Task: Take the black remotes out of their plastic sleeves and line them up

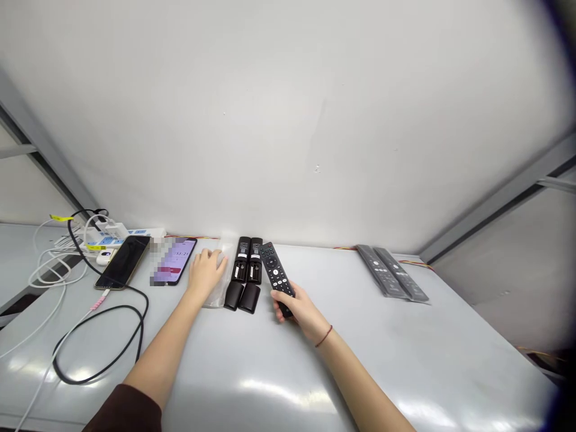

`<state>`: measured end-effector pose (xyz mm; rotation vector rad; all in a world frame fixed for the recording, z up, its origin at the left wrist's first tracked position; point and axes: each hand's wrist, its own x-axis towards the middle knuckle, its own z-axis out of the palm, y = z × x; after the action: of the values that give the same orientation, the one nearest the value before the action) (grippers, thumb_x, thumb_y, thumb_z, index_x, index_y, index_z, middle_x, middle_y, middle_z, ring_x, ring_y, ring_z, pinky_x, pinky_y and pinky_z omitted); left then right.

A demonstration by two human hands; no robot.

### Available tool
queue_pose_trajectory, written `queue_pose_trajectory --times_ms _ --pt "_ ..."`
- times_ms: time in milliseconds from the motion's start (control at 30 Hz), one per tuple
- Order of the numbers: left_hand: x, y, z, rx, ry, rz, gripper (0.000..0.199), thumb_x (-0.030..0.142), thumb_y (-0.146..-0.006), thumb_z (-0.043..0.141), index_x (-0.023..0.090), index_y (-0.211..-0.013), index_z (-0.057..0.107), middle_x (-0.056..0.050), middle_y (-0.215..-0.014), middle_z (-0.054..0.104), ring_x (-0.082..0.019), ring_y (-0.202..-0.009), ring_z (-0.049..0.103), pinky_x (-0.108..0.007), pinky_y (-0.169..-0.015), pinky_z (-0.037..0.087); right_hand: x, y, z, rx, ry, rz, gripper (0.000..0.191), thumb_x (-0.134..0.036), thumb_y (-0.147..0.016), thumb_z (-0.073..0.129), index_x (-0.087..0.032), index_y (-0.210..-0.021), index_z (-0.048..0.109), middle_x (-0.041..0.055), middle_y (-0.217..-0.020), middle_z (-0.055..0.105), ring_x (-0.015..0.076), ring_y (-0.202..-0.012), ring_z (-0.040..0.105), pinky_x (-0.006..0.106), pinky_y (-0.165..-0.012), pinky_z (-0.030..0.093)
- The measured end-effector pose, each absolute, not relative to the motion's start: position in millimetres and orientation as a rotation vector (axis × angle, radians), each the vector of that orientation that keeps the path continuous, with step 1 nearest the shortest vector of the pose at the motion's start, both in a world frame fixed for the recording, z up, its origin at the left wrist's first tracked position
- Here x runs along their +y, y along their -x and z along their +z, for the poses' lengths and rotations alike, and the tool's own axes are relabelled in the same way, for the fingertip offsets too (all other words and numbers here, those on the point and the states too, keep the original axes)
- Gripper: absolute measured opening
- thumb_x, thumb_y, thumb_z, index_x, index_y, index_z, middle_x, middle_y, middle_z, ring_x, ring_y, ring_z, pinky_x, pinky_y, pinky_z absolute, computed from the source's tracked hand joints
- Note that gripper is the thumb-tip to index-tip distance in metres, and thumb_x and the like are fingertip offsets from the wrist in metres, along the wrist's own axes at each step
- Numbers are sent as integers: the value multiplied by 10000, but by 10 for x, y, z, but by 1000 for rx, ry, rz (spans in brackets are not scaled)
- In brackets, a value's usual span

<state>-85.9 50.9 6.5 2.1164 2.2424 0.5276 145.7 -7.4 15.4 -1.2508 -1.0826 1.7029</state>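
My right hand is closed around the lower end of a black remote control, its button side facing up. The remote slants toward the back left. To its left, two remotes lie face down side by side with their battery compartments uncovered. Two loose battery covers rest just below them. My left hand lies on clear plastic bags, fingers slightly bent and apart. Whether its fingertips pinch any plastic is hard to make out.
On the left are a phone with a lit screen, a dark phone on a charging cable, a power strip and tangled cables. Two bagged remotes lie at the right. Behind the grey table rises a white wall.
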Motion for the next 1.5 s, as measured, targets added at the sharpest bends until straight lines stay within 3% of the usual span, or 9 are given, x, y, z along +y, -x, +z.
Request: queue_pose_trajectory --times_ms 100,200,300,433,600,900,1100,1500 --pt "423 834 229 2186 -2222 534 414 396 -879 369 247 -1215 560 -124 -1206 508 -290 -1080 440 -416 -875 359 -128 -1402 192 -1045 1234 1756 304 -329 -683 676 -177 -834 460 -6 -635 596 117 -502 578 266 -506 491" --pt "328 842 416 1823 -2345 413 358 389 -826 451 315 -1141 606 -53 -1266 483 -276 -1149 387 -412 -923 322 -185 -1348 239 -1056 1195 1832 323 -330 -694 674 -163 -900 490 34 -735 635 140 -587 631 295 -585 529" --pt "244 846 522 1525 -2350 217 402 442 -704 580 326 -1086 630 -33 -1212 508 -278 -1146 388 -402 -930 312 -206 -1329 257 -1076 1170 1858 338 -323 -692 681 -156 -932 513 48 -777 643 141 -599 637 300 -601 538" --pt "175 820 526 1527 -2298 50 450 400 -613 651 296 -1050 619 -47 -1115 553 -287 -1113 412 -410 -897 314 -178 -1346 231 -1061 1188 1821 339 -328 -688 690 -156 -922 516 39 -750 639 133 -571 625 279 -566 529" --pt "150 790 491 1562 -2290 38 406 370 -626 647 283 -1020 608 -55 -1091 582 -292 -1093 418 -420 -876 306 -161 -1352 208 -1058 1202 1808 340 -319 -693 689 -154 -934 516 52 -800 646 137 -594 635 279 -572 536" --pt "157 760 449 1573 -2266 105 359 379 -651 630 271 -993 610 -63 -1050 597 -296 -1079 429 -429 -882 301 -169 -1347 175 -1052 1238 1749 390 -324 -675 706 -165 -1001 565 92 -984 651 211 -851 657 300 -641 567" --pt "124 715 470 1531 -2310 77 460 449 -583 689 279 -999 588 -55 -1059 552 -292 -1049 438 -412 -856 319 -166 -1355 181 -1023 1242 1742 379 -304 -687 700 -167 -1012 561 100 -1008 646 204 -841 662 290 -641 568" --pt "114 658 390 1490 -2354 96 376 387 -655 658 263 -1001 577 -46 -1035 568 -264 -1014 482 -385 -841 308 -159 -1346 193 -1073 1230 1733 338 -322 -680 695 -147 -931 552 90 -917 652 176 -724 654 295 -611 542"
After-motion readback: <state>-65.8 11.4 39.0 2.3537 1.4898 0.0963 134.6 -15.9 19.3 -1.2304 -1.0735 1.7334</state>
